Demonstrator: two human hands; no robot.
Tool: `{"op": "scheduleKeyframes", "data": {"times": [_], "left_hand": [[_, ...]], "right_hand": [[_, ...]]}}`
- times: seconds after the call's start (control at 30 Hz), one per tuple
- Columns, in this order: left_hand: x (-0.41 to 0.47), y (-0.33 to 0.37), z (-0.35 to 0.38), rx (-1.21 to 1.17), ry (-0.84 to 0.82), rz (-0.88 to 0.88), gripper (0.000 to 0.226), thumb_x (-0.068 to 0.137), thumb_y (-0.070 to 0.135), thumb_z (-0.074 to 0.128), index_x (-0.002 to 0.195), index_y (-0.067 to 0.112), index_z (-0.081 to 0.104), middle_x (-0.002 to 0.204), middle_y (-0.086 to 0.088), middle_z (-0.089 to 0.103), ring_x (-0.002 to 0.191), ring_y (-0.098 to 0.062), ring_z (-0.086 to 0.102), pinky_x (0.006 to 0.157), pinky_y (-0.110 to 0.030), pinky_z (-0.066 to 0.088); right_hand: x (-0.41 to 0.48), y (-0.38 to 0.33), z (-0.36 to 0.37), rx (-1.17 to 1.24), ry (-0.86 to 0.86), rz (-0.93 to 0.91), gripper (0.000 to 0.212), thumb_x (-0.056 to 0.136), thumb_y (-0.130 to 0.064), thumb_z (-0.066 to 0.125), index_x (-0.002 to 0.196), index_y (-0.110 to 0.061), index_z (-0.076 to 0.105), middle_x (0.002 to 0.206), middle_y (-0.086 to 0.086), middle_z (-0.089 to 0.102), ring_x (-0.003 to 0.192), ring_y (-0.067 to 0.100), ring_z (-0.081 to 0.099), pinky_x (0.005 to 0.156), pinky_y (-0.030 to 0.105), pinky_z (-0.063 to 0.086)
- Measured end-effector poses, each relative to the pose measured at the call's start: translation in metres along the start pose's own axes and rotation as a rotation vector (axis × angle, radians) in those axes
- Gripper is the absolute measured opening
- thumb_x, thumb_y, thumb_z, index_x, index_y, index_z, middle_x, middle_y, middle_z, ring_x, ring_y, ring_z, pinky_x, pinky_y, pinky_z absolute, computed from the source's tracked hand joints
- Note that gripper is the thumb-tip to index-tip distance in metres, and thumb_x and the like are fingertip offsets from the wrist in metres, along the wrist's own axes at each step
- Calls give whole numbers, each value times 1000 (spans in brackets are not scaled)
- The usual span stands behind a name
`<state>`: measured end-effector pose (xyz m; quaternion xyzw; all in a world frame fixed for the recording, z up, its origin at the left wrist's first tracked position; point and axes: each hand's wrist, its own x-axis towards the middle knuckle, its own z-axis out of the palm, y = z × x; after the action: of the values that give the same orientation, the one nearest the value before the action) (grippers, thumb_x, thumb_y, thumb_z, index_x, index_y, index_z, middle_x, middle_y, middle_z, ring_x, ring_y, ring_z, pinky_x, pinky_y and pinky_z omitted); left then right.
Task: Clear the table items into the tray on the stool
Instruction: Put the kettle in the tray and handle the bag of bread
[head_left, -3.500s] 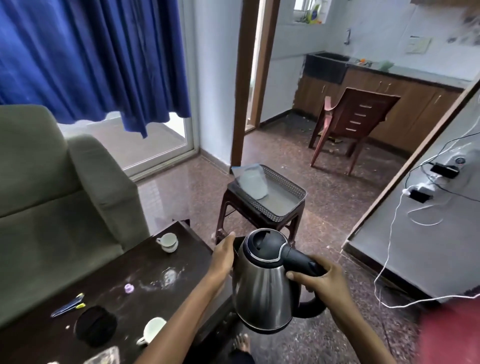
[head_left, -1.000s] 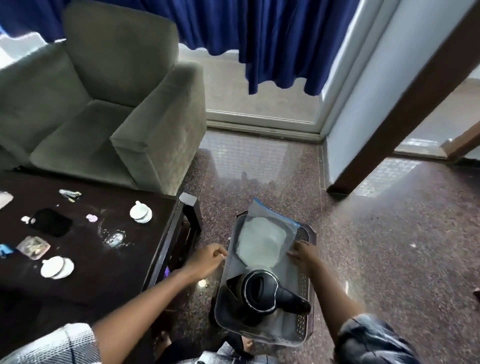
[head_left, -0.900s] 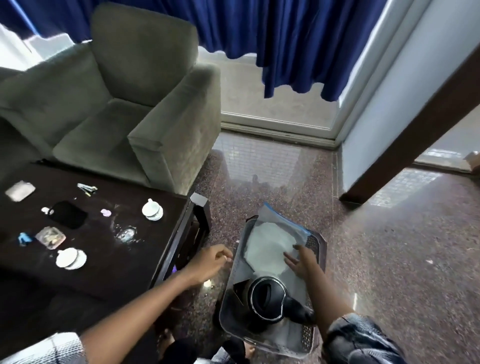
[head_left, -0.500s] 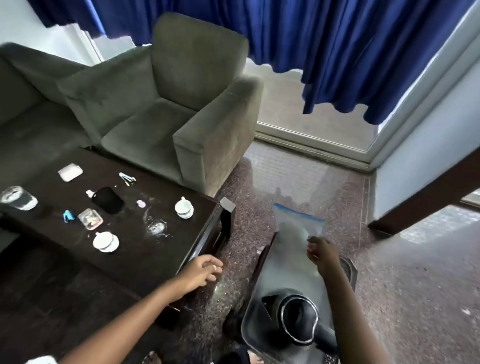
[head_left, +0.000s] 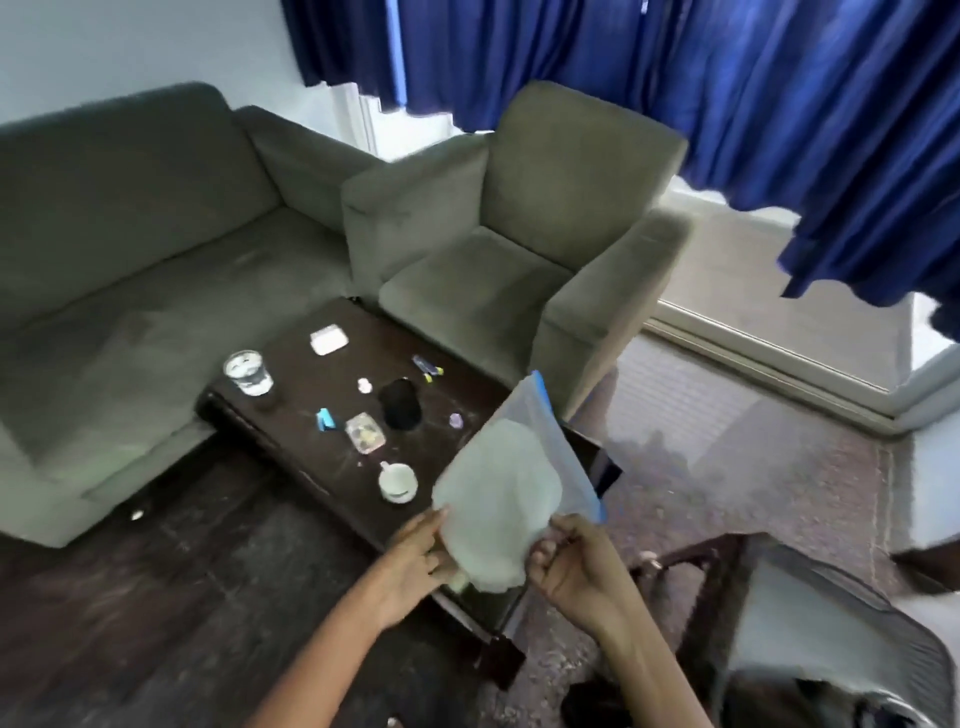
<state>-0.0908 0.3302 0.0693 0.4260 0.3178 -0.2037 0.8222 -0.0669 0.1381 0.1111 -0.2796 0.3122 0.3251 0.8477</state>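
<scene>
I hold a clear zip bag (head_left: 511, 483) with a blue top edge and white contents above the near end of the dark table (head_left: 311, 467). My left hand (head_left: 415, 551) grips its lower left side and my right hand (head_left: 569, 558) pinches its lower right corner. The grey tray (head_left: 831, 618) on the dark stool (head_left: 696, 566) sits at the lower right, partly cut off. On the table lie a white cup (head_left: 398, 482), a glass of water (head_left: 248, 372), a white case (head_left: 328, 340), a black round object (head_left: 399, 410), a clear small box (head_left: 365, 432) and several small bits.
A grey sofa (head_left: 130, 249) runs along the left and a grey armchair (head_left: 530, 249) stands behind the table. Blue curtains (head_left: 727, 93) hang over a glass door at the back right. Speckled floor lies between table and stool.
The kettle went into the tray. My right hand then lifted the zip bag out of the tray and carried it left over the table, where my left hand joined it. The view swung left.
</scene>
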Motion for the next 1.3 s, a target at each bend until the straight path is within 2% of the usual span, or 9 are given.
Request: {"op": "scheduleKeyframes", "data": {"times": [0.2,0.33,0.43,0.53,0.63,0.77,0.93,1.03,1.3], "left_hand": [[-29,57,-86,-233,-76,141,52,86,34,52,132,10,50,127,-12,61,121,-26,55,103,-40,43],[-34,95,-116,-209,-161,214,55,84,27,62,134,10,47,131,-12,59,121,-24,56,94,-35,52],[-34,118,-138,-186,-167,237,62,75,25,72,131,11,51,129,-10,60,119,-24,58,93,-35,53],[-28,147,-159,-146,-137,273,47,80,19,66,126,14,55,122,-7,65,110,-20,64,83,-32,57],[-19,181,-180,-125,-106,293,44,80,12,62,124,14,56,117,-7,68,103,-19,67,76,-29,58],[1,236,-203,-55,-80,287,42,77,13,64,119,15,59,113,-7,70,101,-19,68,77,-30,58],[37,311,-223,54,-72,219,45,76,14,68,120,14,59,116,-9,68,107,-23,65,86,-36,54],[65,352,-232,100,-13,223,44,75,13,69,118,11,60,113,-10,70,102,-24,67,75,-31,57],[141,402,-236,416,488,328,32,89,14,58,120,9,52,122,-14,57,98,-20,57,87,-33,45]], "right_hand": [[38,64,81,-127,-84,9,12,73,-6,52,62,-12,54,47,0,50,34,10,40,38,20,37],[54,81,120,-282,-125,-54,10,67,-9,62,71,-12,53,53,0,51,36,10,37,38,21,38],[74,82,136,-304,-211,-92,45,43,-18,84,82,-11,60,74,4,63,61,16,55,57,26,49],[96,76,153,-172,-334,-89,53,61,-27,75,108,-13,56,113,9,62,101,25,59,91,37,44],[128,63,169,-44,-359,-91,69,66,-37,71,129,-15,53,128,9,55,114,24,52,96,38,39],[176,46,213,-221,-368,-112,70,65,-40,72,128,-17,54,119,8,64,90,24,67,64,34,54],[224,34,289,-389,-313,-9,32,82,-24,58,109,-9,65,102,13,69,87,28,68,76,40,57],[262,26,323,-506,-298,-104,36,70,-24,75,100,-9,62,98,15,65,85,27,65,80,40,55],[321,29,375,-512,-104,-261,8,85,-10,58,89,-6,64,83,12,68,74,24,63,72,37,53]]}}
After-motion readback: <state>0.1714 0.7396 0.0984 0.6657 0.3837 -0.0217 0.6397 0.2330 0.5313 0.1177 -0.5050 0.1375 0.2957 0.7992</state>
